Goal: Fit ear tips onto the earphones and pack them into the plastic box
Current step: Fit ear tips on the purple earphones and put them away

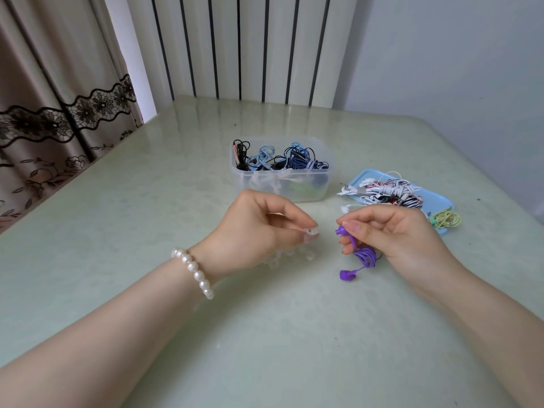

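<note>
We hold the purple earphones in our right hand, the fingers curled round the stem just behind 1 bud, so that its nozzle points left toward the other hand; the coiled cord hangs below the palm and the 2nd bud dangles down to the counter. Our left hand pinches 1 clear ear tip between thumb and forefinger, and more clear tips lie on the counter just under that hand, hard to count through the glare. Tip and bud are near each other but not yet touching, so the fitting seems about to start. To do it well, we should turn the tip so its bore faces the nozzle, keep the right grip close to the bud so it cannot swivel, then push and roll the soft skirt on until it seats evenly all round. The plastic box stands beyond our hands, already holding several coiled earphones, and a blue tray to its right carries white, striped and yellow sets, which we judge are waiting their turn. The purple pair goes into the box once both buds are tipped.
</note>
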The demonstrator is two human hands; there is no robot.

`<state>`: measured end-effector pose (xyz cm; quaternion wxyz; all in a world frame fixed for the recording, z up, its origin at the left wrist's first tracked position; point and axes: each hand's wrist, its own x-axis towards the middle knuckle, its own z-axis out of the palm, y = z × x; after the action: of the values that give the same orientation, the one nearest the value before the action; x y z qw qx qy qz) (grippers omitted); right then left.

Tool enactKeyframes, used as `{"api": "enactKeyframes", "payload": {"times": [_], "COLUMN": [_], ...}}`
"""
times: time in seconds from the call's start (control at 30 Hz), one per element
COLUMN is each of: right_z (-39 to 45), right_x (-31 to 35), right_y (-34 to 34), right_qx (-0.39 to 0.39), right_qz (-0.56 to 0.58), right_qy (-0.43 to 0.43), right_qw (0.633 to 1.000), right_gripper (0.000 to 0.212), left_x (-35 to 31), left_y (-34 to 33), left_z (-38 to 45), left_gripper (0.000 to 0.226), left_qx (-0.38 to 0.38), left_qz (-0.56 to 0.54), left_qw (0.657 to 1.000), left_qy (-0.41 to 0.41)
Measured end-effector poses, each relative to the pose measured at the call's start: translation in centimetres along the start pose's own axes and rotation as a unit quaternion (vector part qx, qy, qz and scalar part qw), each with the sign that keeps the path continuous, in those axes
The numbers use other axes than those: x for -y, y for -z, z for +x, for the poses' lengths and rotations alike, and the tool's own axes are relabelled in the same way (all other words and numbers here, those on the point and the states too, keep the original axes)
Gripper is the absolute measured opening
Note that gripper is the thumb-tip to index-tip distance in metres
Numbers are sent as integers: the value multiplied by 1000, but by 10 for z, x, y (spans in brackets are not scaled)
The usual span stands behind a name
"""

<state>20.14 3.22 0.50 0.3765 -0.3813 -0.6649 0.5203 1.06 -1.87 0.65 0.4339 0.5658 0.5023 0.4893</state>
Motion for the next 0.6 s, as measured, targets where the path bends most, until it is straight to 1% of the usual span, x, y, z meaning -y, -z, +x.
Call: {"api": "enactKeyframes", "payload": {"times": [0.07, 0.13, 0.23, 0.3, 0.37, 0.43, 0.5, 0.53, 0.6], "right_z": [-1, -3, -3, -4, -5, -7, -9, -10, -11], "right_x": [2, 3, 3, 4, 6, 10, 12, 13, 14], "right_y": [-1, -1, 3, 5, 6, 5, 3, 3, 2], "right_qx": [-2, -1, 20, 33, 48, 63, 63, 63, 58], "right_qz": [13, 39, 75, 96, 129, 159, 167, 166, 152], "right_qy": [-6, -10, -5, -2, -3, -7, -9, -6, 1], "right_qw": [1000, 999, 997, 995, 990, 985, 984, 984, 987], "right_gripper": [9, 18, 46, 58, 54, 41, 36, 37, 39], "left_x": [-1, -2, -3, -4, -3, -4, -5, -5, -4], "left_y": [-6, -12, -17, -17, -17, -19, -21, -22, -23], "left_z": [-2, -2, -2, -2, -2, -2, -3, -3, -3], "left_gripper": [16, 17, 15, 18, 23, 30, 35, 34, 24], "left_qx": [-2, 4, 20, 36, 45, 49, 46, 40, 24], "left_qz": [-53, -89, -192, -248, -279, -291, -299, -305, -315], "left_qw": [998, 995, 977, 961, 950, 944, 941, 938, 934], "left_qy": [19, 38, 90, 117, 134, 145, 154, 159, 169]}}
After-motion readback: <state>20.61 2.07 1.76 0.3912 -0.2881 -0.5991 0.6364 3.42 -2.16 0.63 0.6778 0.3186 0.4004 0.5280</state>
